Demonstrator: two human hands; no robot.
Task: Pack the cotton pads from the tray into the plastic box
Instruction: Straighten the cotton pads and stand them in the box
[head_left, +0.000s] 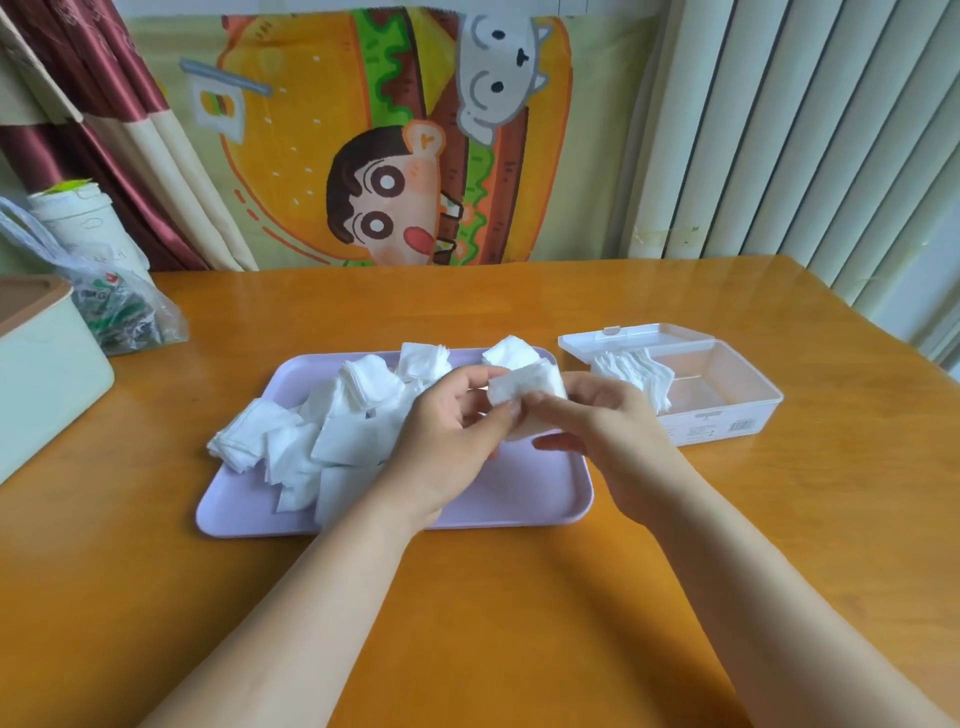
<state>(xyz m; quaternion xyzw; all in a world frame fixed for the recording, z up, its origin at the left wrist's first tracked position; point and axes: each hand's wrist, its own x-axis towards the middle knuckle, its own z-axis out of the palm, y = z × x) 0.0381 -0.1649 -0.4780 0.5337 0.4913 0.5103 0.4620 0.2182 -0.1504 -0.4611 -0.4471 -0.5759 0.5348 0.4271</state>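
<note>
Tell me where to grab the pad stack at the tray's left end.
Probably pinch the stack across its outer left end, coming from the left: that end juts over the tray rim, clear of the other pads.

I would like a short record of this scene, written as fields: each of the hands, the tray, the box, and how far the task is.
left hand: pinches a small stack of cotton pads above the tray
right hand: grips the same stack from the other side
tray: lilac, on the table; loose pads heaped on its left and back part
plastic box: right of the tray, lid open
packed pads: a few, at the box's left end
task: begun; most pads not yet packed
</note>
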